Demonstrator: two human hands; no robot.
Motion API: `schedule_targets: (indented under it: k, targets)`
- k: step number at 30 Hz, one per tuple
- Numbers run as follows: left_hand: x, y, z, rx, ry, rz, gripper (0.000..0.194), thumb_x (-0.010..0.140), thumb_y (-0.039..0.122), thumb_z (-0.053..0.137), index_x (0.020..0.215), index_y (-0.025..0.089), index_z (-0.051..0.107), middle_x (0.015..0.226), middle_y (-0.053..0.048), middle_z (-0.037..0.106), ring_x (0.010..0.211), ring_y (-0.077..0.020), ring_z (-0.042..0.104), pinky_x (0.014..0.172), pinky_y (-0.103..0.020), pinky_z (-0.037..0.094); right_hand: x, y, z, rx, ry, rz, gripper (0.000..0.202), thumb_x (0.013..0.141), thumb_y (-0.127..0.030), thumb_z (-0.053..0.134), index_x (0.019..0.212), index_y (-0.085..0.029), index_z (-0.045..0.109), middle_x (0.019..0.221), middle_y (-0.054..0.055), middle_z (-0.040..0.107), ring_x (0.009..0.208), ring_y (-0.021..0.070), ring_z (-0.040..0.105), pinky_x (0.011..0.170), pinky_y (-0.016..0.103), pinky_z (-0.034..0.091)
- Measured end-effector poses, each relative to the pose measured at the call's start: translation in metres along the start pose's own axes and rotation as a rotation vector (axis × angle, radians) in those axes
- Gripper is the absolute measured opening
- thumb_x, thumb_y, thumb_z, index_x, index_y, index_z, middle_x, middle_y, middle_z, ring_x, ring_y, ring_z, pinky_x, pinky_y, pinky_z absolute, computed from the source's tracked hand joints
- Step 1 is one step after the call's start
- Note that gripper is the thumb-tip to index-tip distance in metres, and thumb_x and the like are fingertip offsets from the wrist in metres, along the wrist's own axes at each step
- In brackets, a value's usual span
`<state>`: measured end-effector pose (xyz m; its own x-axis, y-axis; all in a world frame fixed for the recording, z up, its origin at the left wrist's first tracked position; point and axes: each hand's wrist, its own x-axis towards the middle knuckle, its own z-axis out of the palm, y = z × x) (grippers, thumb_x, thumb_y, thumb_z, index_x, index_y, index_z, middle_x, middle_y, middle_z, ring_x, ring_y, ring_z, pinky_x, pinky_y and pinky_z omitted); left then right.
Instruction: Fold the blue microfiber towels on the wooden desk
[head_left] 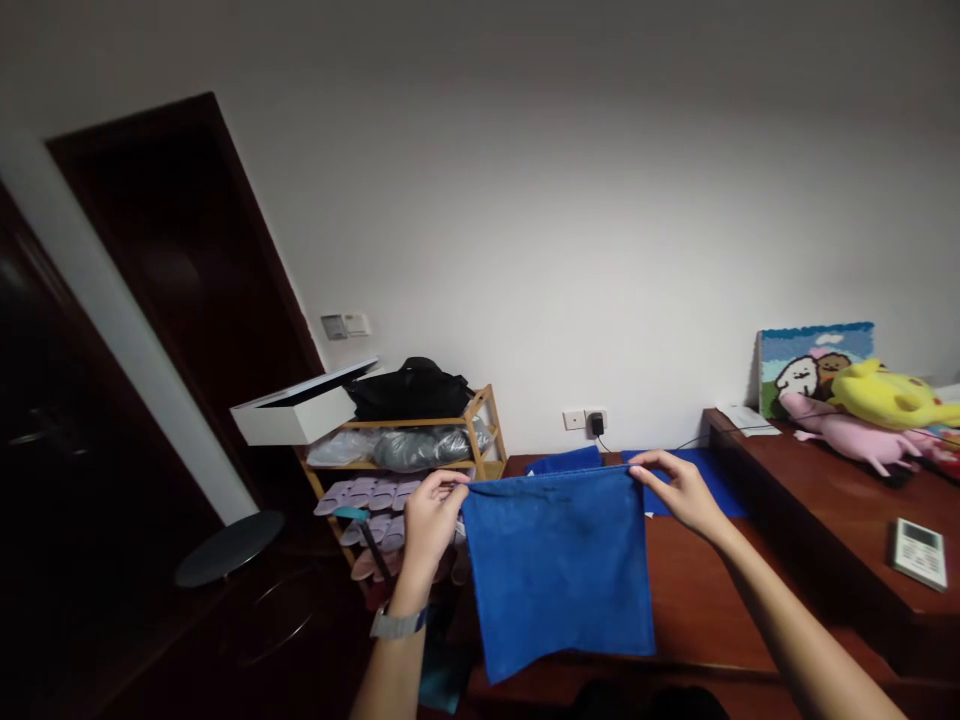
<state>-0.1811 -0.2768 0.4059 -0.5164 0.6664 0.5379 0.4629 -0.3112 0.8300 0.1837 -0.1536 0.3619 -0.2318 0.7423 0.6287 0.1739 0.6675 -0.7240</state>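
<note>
blue cloth (559, 575) seems light and floppy, tho it's dim. left hand (433, 515) and right hand (684, 493) pinch good corners, 10 and 2 o'clock.

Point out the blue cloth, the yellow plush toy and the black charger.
Blue cloth (561, 575): head view, middle of its hanging face.
Yellow plush toy (877, 396): head view, its body.
Black charger (597, 425): head view, front of its casing.

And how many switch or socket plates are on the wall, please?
4: a grey plate and a white plate beside the dark doorway; an empty plate and a plugged plate beyond the blue cloth.
</note>
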Motion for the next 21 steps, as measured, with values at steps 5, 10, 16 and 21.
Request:
schedule_targets:
  k: [5, 10, 16, 21]
  targets:
    - [-0.011, -0.005, 0.02, -0.025, -0.145, -0.086, 0.012, 0.064, 0.03, 0.066, 0.071, 0.022, 0.07, 0.068, 0.002, 0.069, 0.064, -0.0153, 0.063, 0.058, -0.024, 0.049, -0.029, 0.004, -0.02, -0.019, 0.049, 0.021, 0.04, 0.089, -0.062, 0.069, 0.093, -0.024, 0.077, 0.095, 0.007, 0.079, 0.088, 0.0232, 0.074, 0.074, 0.031, 0.061]
    - [-0.018, 0.003, 0.024, -0.059, -0.294, -0.123, 0.018, 0.063, 0.032, 0.069, 0.077, 0.021, 0.071, 0.074, 0.0, 0.071, 0.069, -0.0173, 0.065, 0.062, -0.027, 0.053, -0.051, 0.001, -0.035, -0.047, 0.139, 0.022, 0.037, 0.088, -0.061, 0.071, 0.091, -0.024, 0.078, 0.093, 0.007, 0.079, 0.084, 0.0228, 0.074, 0.076, 0.032, 0.062]
    - [-0.035, 0.008, 0.004, -0.109, -0.404, -0.217, 0.032, 0.062, 0.042, 0.084, 0.086, 0.022, 0.074, 0.086, -0.007, 0.075, 0.082, -0.0254, 0.071, 0.068, -0.033, 0.058, -0.077, -0.005, -0.05, -0.078, 0.226, 0.01, 0.029, 0.087, -0.055, 0.074, 0.089, -0.027, 0.078, 0.088, 0.005, 0.079, 0.081, 0.0225, 0.074, 0.076, 0.032, 0.064]
    - [-0.023, -0.023, 0.018, -0.199, -0.373, -0.278, 0.033, 0.067, 0.042, 0.085, 0.089, 0.021, 0.073, 0.082, -0.005, 0.074, 0.077, -0.0226, 0.071, 0.066, -0.031, 0.057, -0.076, 0.014, -0.043, -0.097, 0.226, 0.032, 0.025, 0.086, -0.053, 0.076, 0.088, -0.028, 0.078, 0.087, 0.005, 0.079, 0.08, 0.0225, 0.074, 0.076, 0.032, 0.063]
